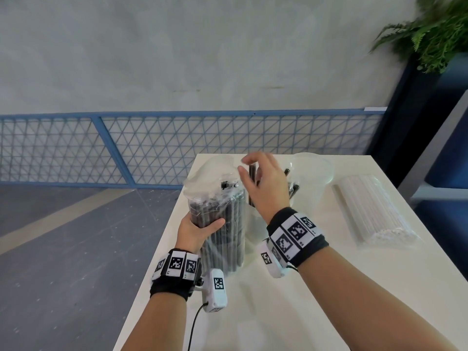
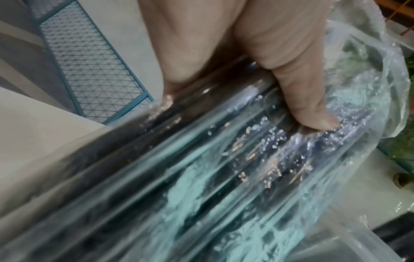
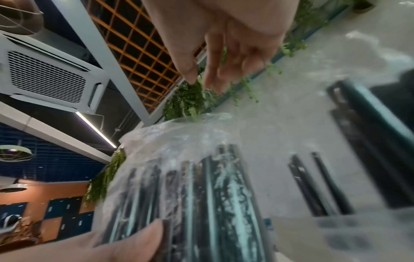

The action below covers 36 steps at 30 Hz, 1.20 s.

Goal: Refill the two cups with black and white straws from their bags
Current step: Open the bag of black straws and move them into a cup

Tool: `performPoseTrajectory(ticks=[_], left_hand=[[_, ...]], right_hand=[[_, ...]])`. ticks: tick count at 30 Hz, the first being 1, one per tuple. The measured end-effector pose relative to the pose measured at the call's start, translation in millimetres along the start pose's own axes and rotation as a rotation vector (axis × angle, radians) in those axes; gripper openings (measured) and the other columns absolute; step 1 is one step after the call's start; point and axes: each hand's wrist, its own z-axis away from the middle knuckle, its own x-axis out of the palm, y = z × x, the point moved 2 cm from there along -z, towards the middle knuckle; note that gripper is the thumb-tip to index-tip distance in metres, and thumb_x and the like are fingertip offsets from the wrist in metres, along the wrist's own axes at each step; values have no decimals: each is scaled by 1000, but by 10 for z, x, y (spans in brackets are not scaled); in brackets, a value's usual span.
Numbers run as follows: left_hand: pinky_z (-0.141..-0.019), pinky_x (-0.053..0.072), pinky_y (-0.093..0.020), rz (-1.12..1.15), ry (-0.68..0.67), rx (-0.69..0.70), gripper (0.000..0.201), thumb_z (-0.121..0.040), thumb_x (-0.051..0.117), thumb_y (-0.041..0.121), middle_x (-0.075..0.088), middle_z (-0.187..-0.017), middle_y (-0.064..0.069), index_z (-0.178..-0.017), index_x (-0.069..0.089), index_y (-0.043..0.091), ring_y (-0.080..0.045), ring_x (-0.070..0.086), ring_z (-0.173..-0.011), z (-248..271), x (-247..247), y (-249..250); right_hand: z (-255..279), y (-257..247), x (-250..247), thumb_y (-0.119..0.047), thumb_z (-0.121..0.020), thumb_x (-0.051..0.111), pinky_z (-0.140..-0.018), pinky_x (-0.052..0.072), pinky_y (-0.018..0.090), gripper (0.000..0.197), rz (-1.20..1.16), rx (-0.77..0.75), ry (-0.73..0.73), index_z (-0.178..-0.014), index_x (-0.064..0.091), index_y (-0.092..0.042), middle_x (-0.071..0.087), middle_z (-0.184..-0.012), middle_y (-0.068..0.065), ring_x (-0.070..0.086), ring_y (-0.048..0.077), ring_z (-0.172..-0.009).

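Observation:
A clear bag of black straws point(image 1: 225, 236) stands upright near the left edge of the white table point(image 1: 316, 300). My left hand point(image 1: 202, 229) grips its middle, the thumb point(image 2: 302, 88) pressed into the plastic point(image 2: 224, 177). Above the bag's open top, my right hand point(image 1: 249, 164) hovers with loose fingers point(image 3: 215, 62) and holds nothing. Behind that hand, a few black straws point(image 1: 292, 186) stand in a clear cup that is mostly hidden. A second clear cup point(image 1: 316, 173) stands at the back. The bag of white straws point(image 1: 374, 214) lies flat on the right.
The table's left edge drops to a grey floor point(image 1: 63, 249), with a blue mesh railing point(image 1: 101, 148) behind it. A dark blue planter with a fern point(image 1: 435, 34) stands at the back right. Bare tabletop lies in front of my wrists.

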Motion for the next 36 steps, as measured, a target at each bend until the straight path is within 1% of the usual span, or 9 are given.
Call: performPoseTrajectory(ticks=[6,12,16,19,23,25,27,31,36], left_hand=[[-83,51,-25,113,-16,56,42,-68,77,1,67,-96,-1,-93,57,28,-12,64,-92,59,-45,-14],[-91,49,-26,184,-119,48,76,-55,87,16,64,-115,-5,-120,48,15,-12,62,-107,105,-93,-78],[-73,53,-12,172,-165,69,61,-63,68,-22,64,-98,2,-113,48,8,3,67,-85,108,-83,-13],[-78,56,-19,145,-119,44,50,-64,74,-12,68,-94,0,-105,57,10,-12,69,-89,75,-87,-64],[-88,53,-30,130,-43,24,43,-65,78,-4,70,-95,-1,-102,62,11,-12,68,-90,38,-107,-142],[-90,52,-36,111,-45,32,44,-64,80,-1,71,-95,-4,-105,64,4,-20,68,-93,26,-123,-144],[-87,52,-32,87,-48,36,49,-64,81,2,71,-96,-2,-109,62,3,-16,68,-93,32,-153,-145],[-76,53,-17,68,-63,29,45,-67,78,0,69,-93,3,-107,61,8,1,67,-81,58,-136,-148],[-79,55,-17,98,-84,18,50,-66,75,-8,69,-98,-6,-113,58,0,-2,68,-82,37,-108,-168]], right_hand=[[75,5,161,-43,-93,44,-89,46,35,42,163,273,-389,-124,45,-15,43,-126,13,54,31,-104],[145,39,227,-13,-88,57,-84,53,43,30,-129,449,-475,-117,51,-8,59,-94,4,63,27,-86],[242,73,263,1,-76,69,-76,56,41,50,-347,565,-479,-119,48,-11,61,-91,6,60,22,-79],[315,112,297,1,-75,68,-86,52,37,60,-221,476,-451,-127,41,-13,52,-109,8,60,25,-88],[296,-112,179,1,-77,62,-82,40,6,36,-47,-22,-127,-111,54,-9,46,-105,-2,52,12,-85],[255,-186,190,-1,-82,58,-77,47,17,19,-14,-129,-188,-100,61,-7,58,-95,1,57,15,-79],[216,-164,247,-8,-85,59,-81,49,30,18,45,-35,-337,-103,62,-8,62,-100,7,60,21,-88],[199,-58,245,-19,-82,67,-81,34,10,44,101,147,-555,-123,53,-11,57,-120,5,58,13,-101],[177,-9,249,-21,-73,76,-87,43,22,70,108,235,-732,-134,43,-11,57,-127,5,62,16,-101]])
